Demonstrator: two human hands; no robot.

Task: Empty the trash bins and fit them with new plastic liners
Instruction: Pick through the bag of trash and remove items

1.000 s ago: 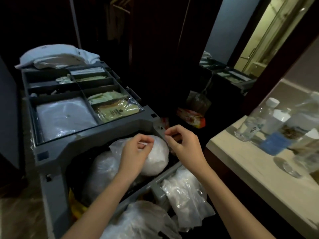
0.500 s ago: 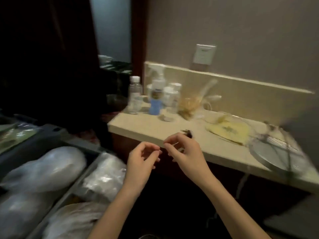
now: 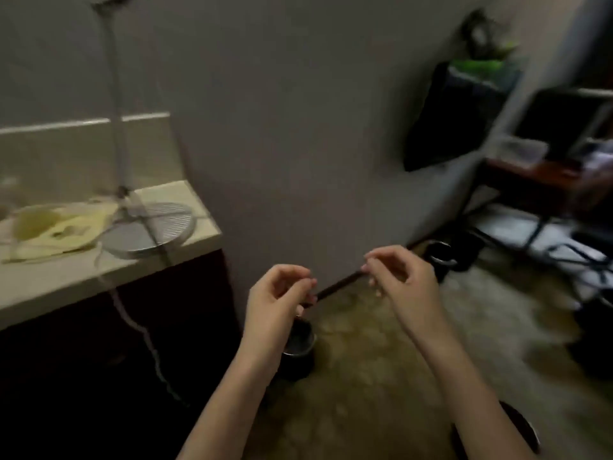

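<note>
Left hand [image 3: 278, 302] curls above round, shiny-rimmed bin [image 3: 299, 346].

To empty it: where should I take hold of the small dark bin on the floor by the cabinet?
Probably by its rim, from above and from the right: the small dark bin stands upright with its mouth open, and the cabinet crowds its left.

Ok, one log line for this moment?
left hand: fingers pinched, contents unclear | right hand: same | small dark round bin: on beige patterned floor, partly behind left wrist
</note>
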